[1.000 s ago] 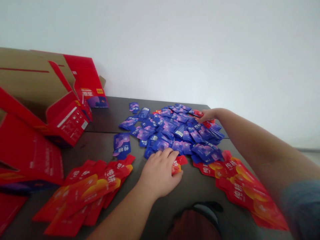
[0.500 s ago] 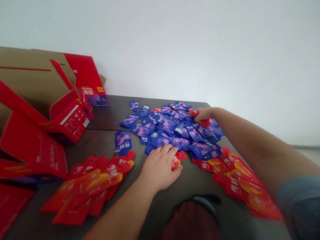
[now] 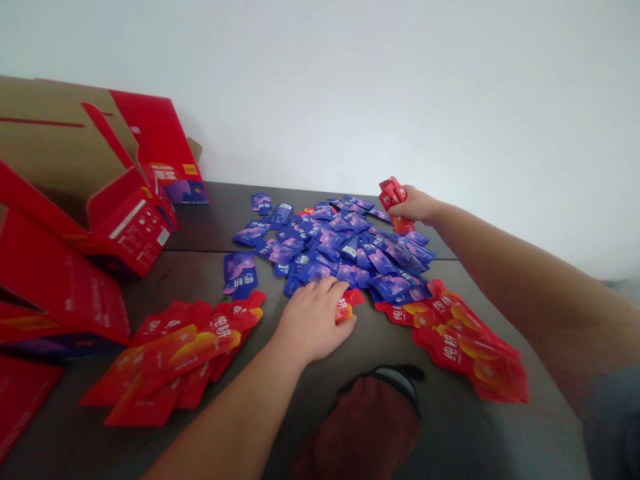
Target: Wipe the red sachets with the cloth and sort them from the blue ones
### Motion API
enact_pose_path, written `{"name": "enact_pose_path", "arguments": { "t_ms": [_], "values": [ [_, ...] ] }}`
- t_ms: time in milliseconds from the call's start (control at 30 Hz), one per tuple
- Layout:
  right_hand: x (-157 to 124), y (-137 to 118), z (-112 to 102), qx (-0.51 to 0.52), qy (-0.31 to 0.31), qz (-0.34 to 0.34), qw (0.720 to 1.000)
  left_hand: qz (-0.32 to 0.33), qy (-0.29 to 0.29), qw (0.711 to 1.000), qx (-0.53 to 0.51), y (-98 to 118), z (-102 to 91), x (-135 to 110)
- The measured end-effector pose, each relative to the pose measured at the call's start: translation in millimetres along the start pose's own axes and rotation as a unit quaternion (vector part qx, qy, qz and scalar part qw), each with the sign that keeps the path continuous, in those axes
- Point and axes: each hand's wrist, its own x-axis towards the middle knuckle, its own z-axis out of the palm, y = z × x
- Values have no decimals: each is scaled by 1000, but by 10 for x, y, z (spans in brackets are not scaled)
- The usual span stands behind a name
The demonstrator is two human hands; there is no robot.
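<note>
A heap of small blue packets [image 3: 340,250] covers the middle of the dark table [image 3: 210,267]. My left hand [image 3: 313,320] rests palm down at the heap's near edge, fingers curled over a red packet [image 3: 347,305]. My right hand [image 3: 413,203] is raised above the heap's far right side and grips a small bunch of red packets [image 3: 393,193]. Red packets lie fanned in a pile at the near left [image 3: 180,353] and in another pile at the near right [image 3: 460,340].
Opened red and brown cardboard cartons [image 3: 85,200] crowd the table's left side. A single blue packet [image 3: 240,275] lies apart from the heap on the left. A white wall stands behind the table. A dark red rounded object [image 3: 370,427] sits at the near edge.
My right hand has closed on red packets at the heap's far side and lifted them off the table. My left hand has stayed on its red packet.
</note>
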Motion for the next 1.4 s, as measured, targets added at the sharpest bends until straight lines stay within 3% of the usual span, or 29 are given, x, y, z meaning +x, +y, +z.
{"name": "enact_pose_path", "arguments": {
  "t_ms": [167,300,400,600,833,1100,1267,1400],
  "values": [
    [-461,94,-25,119,-170,27,978,10,8,1000,7,-5,6,-6],
    [-642,60,135,200,-207,50,956,9,8,1000,6,-10,12,-11],
    [-617,-62,230,257,-187,70,946,9,7,1000,5,-12,11,-11],
    [-445,-312,430,382,-85,86,916,6,4,1000,9,-10,8,-7],
    [-421,-402,626,489,-8,71,869,10,4,1000,19,-7,12,-8],
    [-492,-535,592,559,48,30,827,19,16,999,23,10,-5,-16],
    [-619,-693,546,561,45,-9,827,15,22,999,34,3,21,-25],
    [-854,-728,377,547,39,-42,835,14,19,999,43,-6,39,-21]
  ]
}}
